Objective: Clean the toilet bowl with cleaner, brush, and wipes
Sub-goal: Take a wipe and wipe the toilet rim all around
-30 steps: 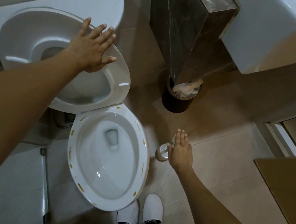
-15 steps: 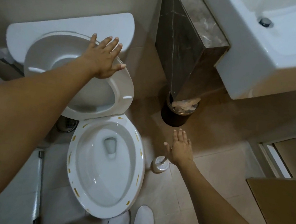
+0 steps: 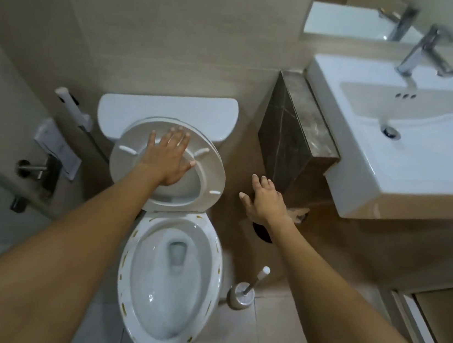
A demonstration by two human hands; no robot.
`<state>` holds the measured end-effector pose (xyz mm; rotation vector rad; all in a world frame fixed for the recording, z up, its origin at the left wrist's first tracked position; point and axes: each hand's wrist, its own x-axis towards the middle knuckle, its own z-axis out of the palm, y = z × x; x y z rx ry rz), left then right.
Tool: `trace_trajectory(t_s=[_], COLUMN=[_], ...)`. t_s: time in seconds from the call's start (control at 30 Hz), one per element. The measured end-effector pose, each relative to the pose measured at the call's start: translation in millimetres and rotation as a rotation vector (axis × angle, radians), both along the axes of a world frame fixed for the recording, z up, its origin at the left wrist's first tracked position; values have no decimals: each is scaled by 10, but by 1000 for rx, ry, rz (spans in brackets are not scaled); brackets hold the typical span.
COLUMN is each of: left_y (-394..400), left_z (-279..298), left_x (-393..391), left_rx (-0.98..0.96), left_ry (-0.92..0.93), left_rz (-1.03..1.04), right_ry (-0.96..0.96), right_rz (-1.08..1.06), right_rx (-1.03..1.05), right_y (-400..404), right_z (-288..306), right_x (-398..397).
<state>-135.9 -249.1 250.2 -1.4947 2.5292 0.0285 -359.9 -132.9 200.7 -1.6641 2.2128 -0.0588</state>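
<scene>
The white toilet bowl point(image 3: 214, 279) stands open below me, its rim dotted with yellow-brown spots. The raised seat and lid point(image 3: 213, 175) lean back toward the cistern point(image 3: 169, 112). My left hand point(image 3: 168, 158) presses flat on the raised seat with straight, spread fingers. My right hand point(image 3: 263, 200) hovers open in the air to the right of the seat, holding nothing. A toilet brush point(image 3: 247, 289) with a white-tipped handle stands in its round holder on the floor right of the bowl.
A white sink point(image 3: 394, 153) with a chrome tap point(image 3: 421, 53) hangs at the right, next to a dark marble ledge point(image 3: 299, 135). A dark bin point(image 3: 262, 232) with paper sits partly hidden under my right wrist. A spray hose point(image 3: 72, 110) hangs on the left wall.
The view has tilted up, bringing sink and wall into sight. My left hand pushed the seat further back toward the cistern. My right hand rose away from the brush.
</scene>
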Motion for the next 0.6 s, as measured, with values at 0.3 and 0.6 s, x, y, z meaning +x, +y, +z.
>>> trace_trajectory(t_s=[0.3,0.6], left_y=[560,1640], left_z=[421,558], left_x=[1015,2112], left_rx=[49,106], left_ry=[99,203], left_rz=[284,606], right_ry=[58,-9], right_rz=[273,469], right_rx=[-35,17], right_y=[-206,10], right_z=[742,961], right_x=[763,2087])
